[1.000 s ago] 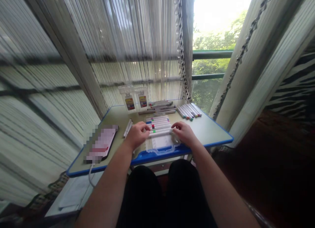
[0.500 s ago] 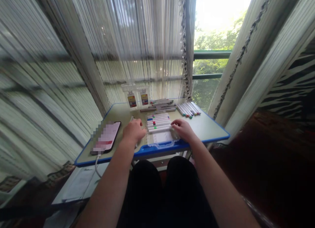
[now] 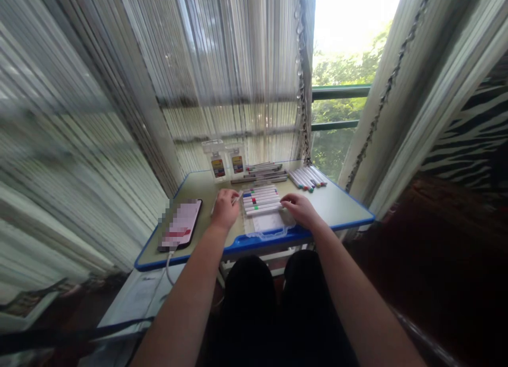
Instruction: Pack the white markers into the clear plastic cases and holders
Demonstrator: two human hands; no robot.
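The row of markers (image 3: 261, 203) lies crosswise in the open clear case (image 3: 268, 222), about seven of them, too tightly packed for a sure count. The left hand (image 3: 225, 207) has risen from the loose markers left of the case and now seems to pinch one white marker (image 3: 237, 199) at the case's left edge, apparently leaving one fewer lying loose. The right hand (image 3: 298, 209) stays curled at the case's right edge, fingertips by the nearest marker's end; whether it grips, I cannot tell. Behind the case lie several greyish pens (image 3: 260, 179), uncounted where they overlap, and two upright clear boxes (image 3: 218, 167); behind and to its right, roughly eight white pens (image 3: 307, 177); well left, one phone (image 3: 184, 224).
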